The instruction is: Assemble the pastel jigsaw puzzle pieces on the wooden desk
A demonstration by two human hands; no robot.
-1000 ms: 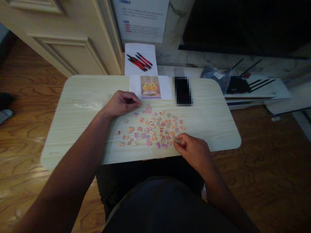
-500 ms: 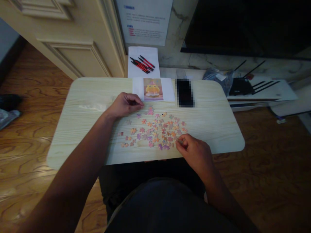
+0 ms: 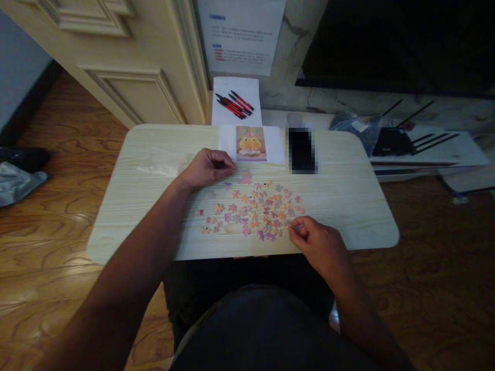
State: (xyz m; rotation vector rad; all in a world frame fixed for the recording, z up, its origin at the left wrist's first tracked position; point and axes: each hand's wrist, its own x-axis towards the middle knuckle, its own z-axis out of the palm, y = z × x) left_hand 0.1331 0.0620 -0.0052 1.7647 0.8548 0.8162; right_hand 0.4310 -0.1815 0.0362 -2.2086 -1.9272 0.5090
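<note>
Small pink, orange and purple jigsaw puzzle pieces [image 3: 266, 208] lie scattered over the middle of a pale wood-grain table [image 3: 348, 206]. At the right edge of the spread, my right hand [image 3: 320, 241] is closed in a pinch, with what looks like a puzzle piece at its fingertips. My left hand [image 3: 209, 167] rests at the upper left of the pieces, fingers curled and the thumb near the index finger; whatever may be in it is hidden. Just beyond its fingertips is a sheet with a printed picture [image 3: 251, 144] of a yellow cartoon figure.
A pixelated dark rectangle [image 3: 302, 150] lies right of the picture. Several red and black pens [image 3: 235, 104] sit on white paper behind the table. Clear plastic [image 3: 160, 167] lies left of my left hand. A black router [image 3: 392, 141] stands on a shelf at the back right.
The whole view has shifted slightly, so everything appears further right. My right hand has edged a little away from the pieces; my left hand keeps its place by the picture.
</note>
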